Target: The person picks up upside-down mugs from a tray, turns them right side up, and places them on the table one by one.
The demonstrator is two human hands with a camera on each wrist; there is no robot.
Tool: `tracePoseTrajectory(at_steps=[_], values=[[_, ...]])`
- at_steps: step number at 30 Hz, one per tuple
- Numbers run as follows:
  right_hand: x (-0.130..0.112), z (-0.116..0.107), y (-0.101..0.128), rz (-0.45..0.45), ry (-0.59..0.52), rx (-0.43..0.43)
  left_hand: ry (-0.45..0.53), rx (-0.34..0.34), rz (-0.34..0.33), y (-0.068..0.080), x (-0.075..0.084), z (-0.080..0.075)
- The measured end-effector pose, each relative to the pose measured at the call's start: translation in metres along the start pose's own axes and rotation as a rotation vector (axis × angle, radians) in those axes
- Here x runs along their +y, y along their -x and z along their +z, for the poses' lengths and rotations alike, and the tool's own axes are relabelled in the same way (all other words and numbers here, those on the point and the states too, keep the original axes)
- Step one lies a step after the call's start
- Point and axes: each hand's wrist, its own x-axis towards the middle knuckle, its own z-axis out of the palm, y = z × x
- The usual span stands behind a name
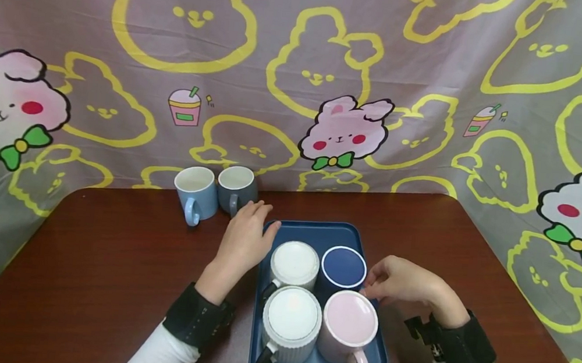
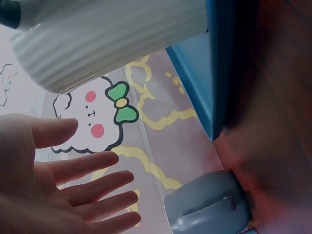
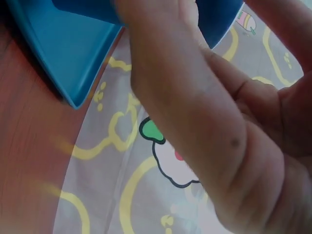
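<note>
My right hand (image 1: 402, 281) is at the right side of a navy mug (image 1: 343, 267), its thumb and fingers pinching there; the mug's handle is hidden. In the right wrist view, the curled fingers cover part of the navy mug (image 3: 218, 17). My left hand (image 1: 247, 237) is open with spread fingers, above the table between the tray and a dark grey mug (image 1: 237, 191). It holds nothing in the left wrist view. The navy mug, two white ribbed mugs (image 1: 295, 263) with black handles and a pink mug (image 1: 350, 319) stand bottom up on a blue tray (image 1: 313, 228).
Beside the dark grey mug stands a light blue mug (image 1: 197, 193), both upright at the table's back edge. The brown wooden table (image 1: 119, 270) extends to both sides of the tray. Behind it hangs a patterned cloth (image 1: 262, 38).
</note>
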Motion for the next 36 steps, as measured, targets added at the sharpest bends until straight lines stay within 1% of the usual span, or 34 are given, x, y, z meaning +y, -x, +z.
tracePoseTrajectory(at_steps=[6,14,20,27,36], values=[[0.000,0.003,-0.003,-0.031,0.054,-0.006,0.003,0.000,-0.006,0.000,-0.001,0.000],[-0.004,0.004,-0.002,-0.047,0.140,0.040,0.012,0.002,-0.010,0.000,-0.001,-0.001],[-0.005,0.004,-0.002,-0.051,0.177,0.074,0.013,-0.005,-0.017,0.000,-0.001,0.000],[-0.005,0.001,-0.003,-0.048,0.142,0.094,0.015,-0.002,-0.010,-0.003,0.001,0.001],[-0.001,-0.007,-0.005,0.027,-0.020,0.135,0.039,-0.013,-0.019,-0.002,0.006,-0.002]])
